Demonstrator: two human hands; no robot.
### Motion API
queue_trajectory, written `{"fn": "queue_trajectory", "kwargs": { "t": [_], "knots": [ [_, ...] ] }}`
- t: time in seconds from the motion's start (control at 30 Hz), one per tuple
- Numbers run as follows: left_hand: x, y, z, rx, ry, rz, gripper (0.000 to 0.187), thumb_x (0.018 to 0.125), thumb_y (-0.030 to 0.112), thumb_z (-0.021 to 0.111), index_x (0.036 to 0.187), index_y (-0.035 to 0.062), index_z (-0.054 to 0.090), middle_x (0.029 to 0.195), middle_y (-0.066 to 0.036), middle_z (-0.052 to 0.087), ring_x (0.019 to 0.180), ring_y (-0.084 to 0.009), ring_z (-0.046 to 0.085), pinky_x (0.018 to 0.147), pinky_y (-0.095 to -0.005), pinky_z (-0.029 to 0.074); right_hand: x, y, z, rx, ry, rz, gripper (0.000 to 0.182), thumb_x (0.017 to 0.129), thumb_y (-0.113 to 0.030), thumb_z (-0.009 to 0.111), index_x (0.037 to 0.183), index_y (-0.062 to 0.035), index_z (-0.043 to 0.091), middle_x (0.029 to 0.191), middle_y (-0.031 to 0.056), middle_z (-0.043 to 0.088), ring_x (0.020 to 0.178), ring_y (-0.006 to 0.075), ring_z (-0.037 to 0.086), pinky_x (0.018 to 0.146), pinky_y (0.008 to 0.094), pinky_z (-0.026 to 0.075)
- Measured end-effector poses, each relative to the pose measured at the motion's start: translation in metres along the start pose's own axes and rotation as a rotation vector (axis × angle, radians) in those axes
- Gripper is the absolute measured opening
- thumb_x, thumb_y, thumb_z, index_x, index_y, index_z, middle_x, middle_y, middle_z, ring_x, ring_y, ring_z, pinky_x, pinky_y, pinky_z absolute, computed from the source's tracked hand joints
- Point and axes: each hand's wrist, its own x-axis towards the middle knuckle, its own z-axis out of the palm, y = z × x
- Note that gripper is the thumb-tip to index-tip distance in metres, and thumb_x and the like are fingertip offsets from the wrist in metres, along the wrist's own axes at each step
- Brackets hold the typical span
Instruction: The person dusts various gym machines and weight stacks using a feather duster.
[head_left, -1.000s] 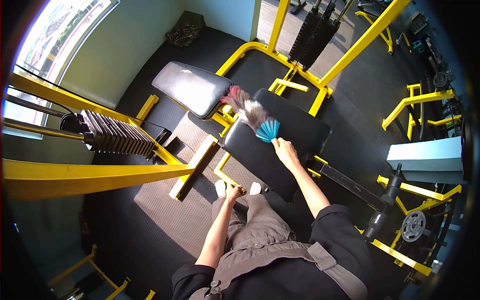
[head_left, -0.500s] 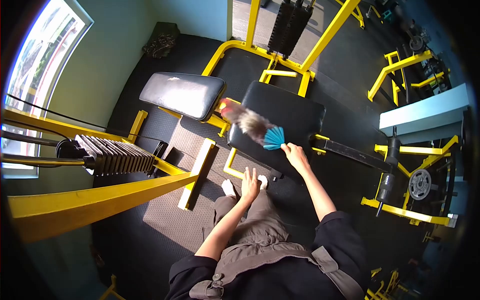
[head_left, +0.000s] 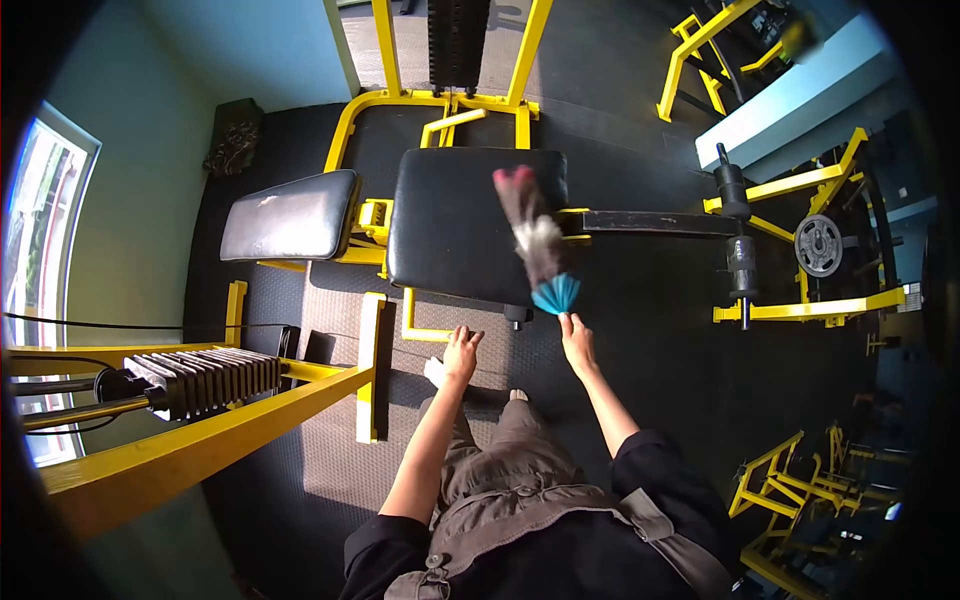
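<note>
A feather duster (head_left: 537, 237) with a blue collar, grey-white feathers and pinkish tips is in my right hand (head_left: 578, 345), whose fingers close around its handle end. The feathers point away from me and overlap the right part of the black padded seat (head_left: 450, 215) of a yellow-framed gym machine. My left hand (head_left: 462, 353) hangs in front of the seat with its fingers apart, holding nothing. A yellow bent bar (head_left: 409, 315) of the machine lies just beyond that hand. Left of the seat is a black padded backrest (head_left: 290, 218).
A yellow beam (head_left: 215, 430) with a weight stack (head_left: 205, 380) crosses the left side. From the seat's right side a black bar (head_left: 655, 222) reaches to roller pads (head_left: 740, 265). A yellow rack with a weight plate (head_left: 819, 246) stands farther right.
The feather duster has swept from the seat's left side to its right, swinging from pointing left to pointing nearly straight ahead. My view has turned, and the machine sits farther left.
</note>
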Motion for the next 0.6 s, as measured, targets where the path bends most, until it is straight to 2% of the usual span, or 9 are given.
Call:
{"fn": "queue_trajectory", "kwargs": {
  "t": [0.03, 0.13, 0.27, 0.33, 0.37, 0.53, 0.6],
  "knots": [
    [0.0, 0.0, 0.003, -0.021, 0.021, -0.007, 0.035, 0.083, 0.006, 0.043, 0.114, 0.0168, 0.055, 0.119, -0.018, 0.048, 0.115, -0.0344, 0.041, 0.095, -0.0394, 0.038, -0.005, 0.009, -0.012, -0.049, -0.119, -0.017, 0.035, 0.09, -0.037, 0.041, 0.086, -0.0041, 0.053, 0.072, 0.0243, 0.058, 0.076, 0.0433, 0.055, 0.059, 0.0498, 0.043],
    [0.0, 0.001, 0.018, -0.072, 0.156, -0.002, 0.03, 0.08, 0.006, 0.047, 0.107, 0.0147, 0.058, 0.109, -0.017, 0.049, 0.112, -0.0349, 0.042, 0.093, -0.0394, 0.04, -0.015, 0.039, -0.043, -0.163, -0.145, -0.031, 0.037, 0.091, -0.04, 0.038, 0.084, -0.0058, 0.053, 0.07, 0.025, 0.058, 0.071, 0.0432, 0.056, 0.057, 0.0508, 0.045],
    [0.005, 0.008, 0.028, -0.066, 0.179, -0.029, 0.025, 0.077, 0.003, 0.052, 0.101, 0.0081, 0.058, 0.104, -0.019, 0.053, 0.107, -0.0364, 0.046, 0.095, -0.0409, 0.035, -0.019, 0.1, -0.045, 0.014, 0.09, -0.013, 0.039, 0.091, -0.04, 0.039, 0.082, -0.004, 0.053, 0.07, 0.0244, 0.058, 0.071, 0.0434, 0.056, 0.055, 0.05, 0.044],
    [0.009, 0.011, 0.031, -0.045, 0.225, -0.022, 0.025, 0.076, 0.003, 0.054, 0.099, 0.0076, 0.059, 0.098, -0.018, 0.055, 0.102, -0.0359, 0.048, 0.093, -0.0409, 0.036, -0.029, 0.117, -0.045, 0.025, 0.076, -0.044, 0.038, 0.09, -0.038, 0.04, 0.083, -0.0029, 0.054, 0.072, 0.025, 0.057, 0.073, 0.0438, 0.055, 0.055, 0.0501, 0.043],
    [0.009, 0.012, 0.032, -0.033, 0.218, -0.02, 0.025, 0.074, 0.003, 0.056, 0.099, 0.0078, 0.059, 0.093, -0.016, 0.056, 0.099, -0.0345, 0.049, 0.091, -0.0407, 0.037, -0.037, 0.129, -0.052, 0.043, -0.062, 0.021, 0.038, 0.09, -0.038, 0.042, 0.085, -0.0028, 0.055, 0.073, 0.0259, 0.057, 0.075, 0.0442, 0.054, 0.057, 0.0499, 0.043],
    [0.006, 0.013, 0.035, -0.08, 0.3, 0.011, 0.031, 0.072, 0.001, 0.057, 0.103, 0.0055, 0.058, 0.087, -0.011, 0.058, 0.094, -0.0286, 0.052, 0.088, -0.0388, 0.039, -0.065, 0.178, -0.062, 0.131, -0.102, 0.051, 0.039, 0.09, -0.038, 0.042, 0.084, -0.002, 0.055, 0.073, 0.0263, 0.056, 0.076, 0.0432, 0.055, 0.056, 0.0491, 0.042],
    [0.004, 0.016, 0.034, -0.269, 0.351, -0.08, 0.034, 0.072, 0.001, 0.058, 0.106, 0.0046, 0.056, 0.084, -0.011, 0.058, 0.09, -0.029, 0.053, 0.085, -0.0377, 0.041, -0.082, 0.198, -0.052, 0.164, -0.142, 0.067, 0.037, 0.09, -0.038, 0.042, 0.085, -0.0033, 0.054, 0.072, 0.025, 0.057, 0.075, 0.0426, 0.055, 0.055, 0.0488, 0.042]
  ]
}}
